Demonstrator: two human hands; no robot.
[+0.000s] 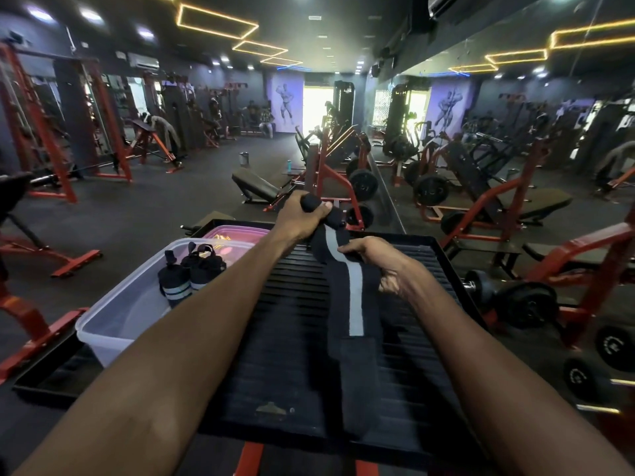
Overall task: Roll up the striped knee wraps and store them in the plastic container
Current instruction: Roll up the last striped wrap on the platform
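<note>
Head view: the striped knee wrap (pixel 347 297) lies lengthwise down the black ribbed platform (pixel 292 338) serving as worktop, its far end lifted and partly wound into a small dark roll (pixel 318 209). Left hand (pixel 302 218) has its fingers curled tight round that roll. Right hand (pixel 385 266) pinches the band's right edge just below the roll, fingers closed on the fabric. Judgement: the wrap is soft, light, elastic cloth; it will sag and spring loose if tension drops, so best held at the roll itself with the other hand guiding the flat band close beneath it, edges aligned. The clear plastic container (pixel 113 324) sits on the platform's left side, just beside the left forearm, with two rolled wraps (pixel 189 276) already standing inside. A pink-lidded box (pixel 237 233) sits behind it.
</note>
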